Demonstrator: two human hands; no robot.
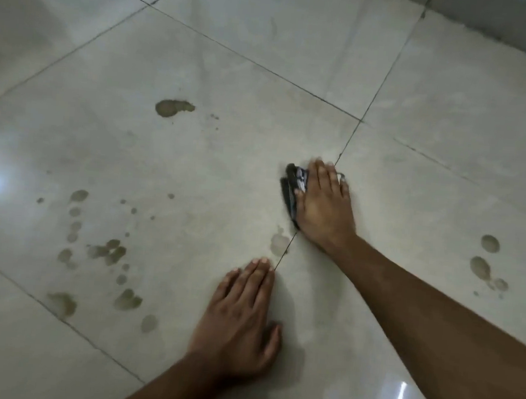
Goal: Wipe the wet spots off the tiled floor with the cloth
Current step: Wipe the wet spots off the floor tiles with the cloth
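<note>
1. the right hand lies palm down on the cloth, fingers extended and close together, pressing it flat to the tiled floor. it pins the cloth rather than pinching it.
2. the cloth is a small dark wad with a pale patch. it sits on a grout line near the middle of the view, showing only at the thumb side of the hand.
3. the left hand rests flat on the floor nearer the person, fingers together, thumb out. it holds nothing and appears to serve as a brace.
4. a faint smear lies between the two hands, just beside the cloth. it looks partly wiped.
5. remaining work, as judged from this view: a cluster of spots at the left, one larger spot farther off, and a small group at the right. all lie well apart from the cloth.
6. assessment: the task is at an early to middle stage; most visible wet spots are untouched.
</note>
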